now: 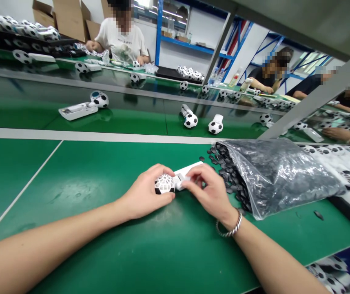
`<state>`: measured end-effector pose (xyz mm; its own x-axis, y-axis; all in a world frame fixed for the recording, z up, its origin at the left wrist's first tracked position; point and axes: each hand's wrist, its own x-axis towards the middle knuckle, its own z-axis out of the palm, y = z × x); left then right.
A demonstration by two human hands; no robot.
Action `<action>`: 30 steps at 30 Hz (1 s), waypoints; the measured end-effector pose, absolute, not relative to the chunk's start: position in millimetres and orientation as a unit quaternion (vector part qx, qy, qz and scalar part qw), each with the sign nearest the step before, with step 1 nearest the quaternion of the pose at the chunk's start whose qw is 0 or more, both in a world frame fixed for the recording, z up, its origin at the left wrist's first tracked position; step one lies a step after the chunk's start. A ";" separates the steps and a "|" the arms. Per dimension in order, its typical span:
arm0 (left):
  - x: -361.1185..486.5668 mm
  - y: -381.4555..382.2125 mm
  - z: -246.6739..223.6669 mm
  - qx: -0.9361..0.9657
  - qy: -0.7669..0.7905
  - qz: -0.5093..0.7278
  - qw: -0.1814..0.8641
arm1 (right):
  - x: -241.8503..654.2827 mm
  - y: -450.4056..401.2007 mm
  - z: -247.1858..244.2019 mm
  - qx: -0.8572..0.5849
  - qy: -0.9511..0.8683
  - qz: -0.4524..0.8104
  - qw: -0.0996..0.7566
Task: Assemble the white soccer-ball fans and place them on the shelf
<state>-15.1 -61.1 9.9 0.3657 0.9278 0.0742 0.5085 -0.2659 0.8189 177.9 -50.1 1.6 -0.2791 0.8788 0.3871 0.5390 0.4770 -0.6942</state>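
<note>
Glossy green counter (18, 192), lightly scuffed, crossed by a thin white line. Along its far edge, a flat grey rail (95, 136); past that, a green belt (126, 122) under a grey steel bar (315, 98) slanting across the upper right. On the belt, well apart from one another, small soccer-ball toys (190, 120) with white handles, some lying flat, one with a blue-topped ball. Farther off, more of the same toys along a far bench, a co-worker in a white T-shirt (121, 41), other seated co-workers (263, 77) to the right, plastic bottles (216, 76), blue steel shelving (187, 45) and cardboard boxes (67, 18).

On the counter, right of center, a clear plastic bag (280, 175), creased and shiny, packed with small black rubbery pentagons (224, 171), its open mouth spilling a heap of them onto the green. One stray pentagon (318, 214) off to the right. Just beyond the bag, a pile of white sheets (340, 163) printed with black patches.

Left hand (146, 192) closed around a white lattice ball (164, 183), its open webbed shell bare of black pieces. Right hand (207, 190), with a twisted silver bracelet (230, 224) at the wrist, pinching a flat white handle (190, 169) joined to the ball. Both held just above the counter, close together, left of the bag.
</note>
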 end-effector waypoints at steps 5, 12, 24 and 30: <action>-24.8 -47.7 7.7 0.706 0.537 0.306 0.345 | 208.8 -16.2 -9.6 -0.558 -0.779 0.017 0.286; -31.2 -38.4 3.5 0.715 0.542 0.311 0.314 | 207.8 -13.0 -20.1 -0.570 -0.816 0.024 0.089; -37.9 -37.3 0.8 0.769 0.500 0.292 0.271 | 217.8 -27.9 -8.3 -0.588 -0.788 0.013 0.184; -39.2 -37.6 -1.2 0.770 0.484 0.300 0.288 | 206.0 -37.7 -2.6 -0.511 -0.773 0.150 0.346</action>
<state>-39.2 -37.6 -1.2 0.3523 0.9177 0.1837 0.5719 -0.3665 0.7339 206.0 -37.7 -2.6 -0.2391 0.8930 0.3813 0.6850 0.4334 -0.5856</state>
